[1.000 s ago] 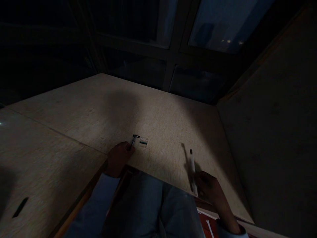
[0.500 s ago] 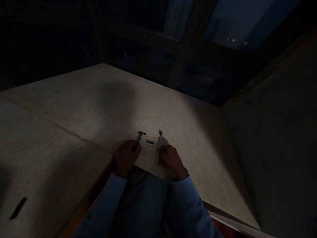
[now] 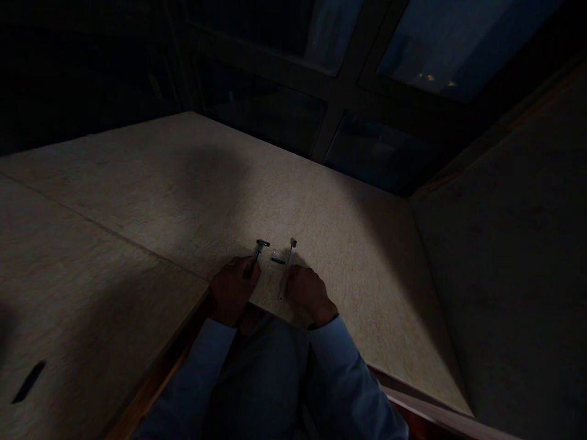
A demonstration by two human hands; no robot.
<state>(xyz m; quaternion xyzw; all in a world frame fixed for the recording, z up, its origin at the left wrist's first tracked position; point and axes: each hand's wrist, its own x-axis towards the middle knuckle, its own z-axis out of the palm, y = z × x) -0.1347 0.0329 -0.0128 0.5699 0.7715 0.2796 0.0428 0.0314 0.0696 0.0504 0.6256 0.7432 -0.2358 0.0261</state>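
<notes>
Head view showed the left grip (image 3: 230, 288) holding the razor (image 3: 256, 258), the right grip (image 3: 312, 292) the stick (image 3: 290, 255), both probably light and stiff, best held by their shafts.

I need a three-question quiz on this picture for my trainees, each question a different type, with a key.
1. Multiple choice: as seen in the picture, the small clear case is: A) left of both held items, B) between them, C) right of both.
2. True or false: the right hand holds that case.
3. Short answer: what does the left hand hold?

Key: 1. B. 2. False; it holds a slim pale stick with a darker tip. 3. A T-headed razor.
</notes>
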